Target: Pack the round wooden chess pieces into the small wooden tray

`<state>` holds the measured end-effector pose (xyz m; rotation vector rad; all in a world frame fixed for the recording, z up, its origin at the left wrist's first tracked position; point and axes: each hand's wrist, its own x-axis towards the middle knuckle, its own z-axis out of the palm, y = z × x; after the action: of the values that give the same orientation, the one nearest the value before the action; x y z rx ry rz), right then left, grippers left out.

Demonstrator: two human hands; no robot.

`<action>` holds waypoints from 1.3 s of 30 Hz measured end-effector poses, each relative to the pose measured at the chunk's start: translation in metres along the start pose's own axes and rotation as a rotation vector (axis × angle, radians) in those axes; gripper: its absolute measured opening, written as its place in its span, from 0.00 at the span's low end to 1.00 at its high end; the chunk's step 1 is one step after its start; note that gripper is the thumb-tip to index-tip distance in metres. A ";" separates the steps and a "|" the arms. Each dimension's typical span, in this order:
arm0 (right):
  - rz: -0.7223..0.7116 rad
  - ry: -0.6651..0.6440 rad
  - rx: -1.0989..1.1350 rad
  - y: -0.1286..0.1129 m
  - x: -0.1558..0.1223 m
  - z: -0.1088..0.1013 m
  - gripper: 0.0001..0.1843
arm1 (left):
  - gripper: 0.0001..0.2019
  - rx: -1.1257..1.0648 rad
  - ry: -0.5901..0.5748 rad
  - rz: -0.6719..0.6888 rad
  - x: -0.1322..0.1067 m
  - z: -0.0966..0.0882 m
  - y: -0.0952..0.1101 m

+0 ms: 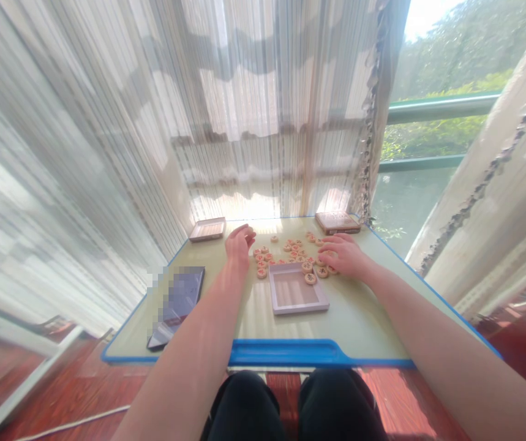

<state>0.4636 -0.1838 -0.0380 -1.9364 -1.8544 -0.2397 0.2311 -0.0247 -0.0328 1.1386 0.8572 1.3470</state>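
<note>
Several round wooden game pieces (pixel 290 250) with red or dark characters lie scattered on a pale green table (pixel 364 324). My left hand (pixel 239 243) rests at the left side of the pile, fingers curled loosely over the pieces there. My right hand (pixel 341 253) lies on the right side of the pile, fingers bent and covering a few pieces. A shallow white tray (pixel 297 290) sits empty just in front of the pieces, between my forearms. One piece (pixel 310 278) rests on the tray's far rim.
A tray-like lid (pixel 207 229) lies at the far left of the table, a brown box (pixel 337 222) at the far right. A dark phone (pixel 179 303) sits near the left edge. Sheer curtains and a window surround the table; its rim is blue.
</note>
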 end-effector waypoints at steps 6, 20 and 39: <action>0.009 0.046 -0.020 0.007 0.001 0.006 0.15 | 0.10 -0.029 0.019 -0.066 0.007 -0.004 -0.010; 0.020 0.076 -0.028 0.015 0.004 0.011 0.20 | 0.08 0.073 -0.046 -0.264 -0.001 0.000 0.001; 0.038 0.097 0.005 0.016 0.006 0.011 0.20 | 0.17 0.175 -0.232 -0.071 -0.007 -0.001 -0.001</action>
<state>0.4774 -0.1742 -0.0481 -1.9199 -1.7528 -0.3104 0.2302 -0.0316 -0.0351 1.3582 0.8485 1.0723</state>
